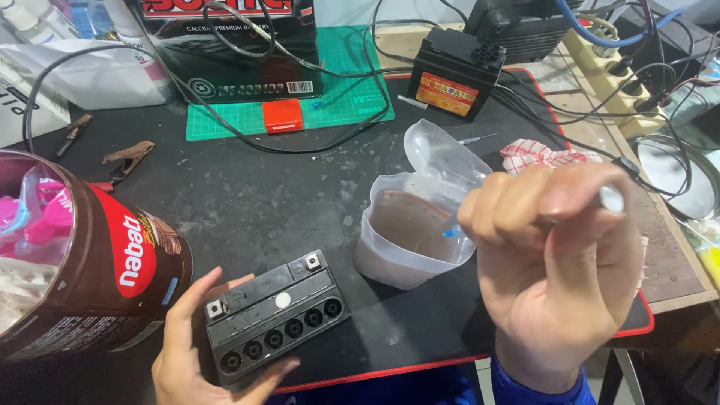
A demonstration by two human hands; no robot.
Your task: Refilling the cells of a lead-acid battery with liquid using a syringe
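Head view: the left hand [196,346] cups the near end of a small black battery [274,315] lying on the dark mat [247,195], thumb spread along its front edge and fingers splayed behind — steadying it, not lifting. Its six filler holes stand open in a row, caps off, so the opening-up looks done; whether any cell has been filled I can't judge.

Up close to the camera, the right hand [559,270] is curled tight, fingers pressed together around a thin syringe-like tool [609,199] with a pale end; a blue tip [452,230] pokes out on the far side of the fist, over the cut-open plastic jug [420,225] of brownish liquid. It looks like drawing or carrying liquid is the work in hand, with the cells yet to come.

Hard to read: the fist hides most of the tool — no telling how full it is. The brown canister [90,255] at left is cut off.
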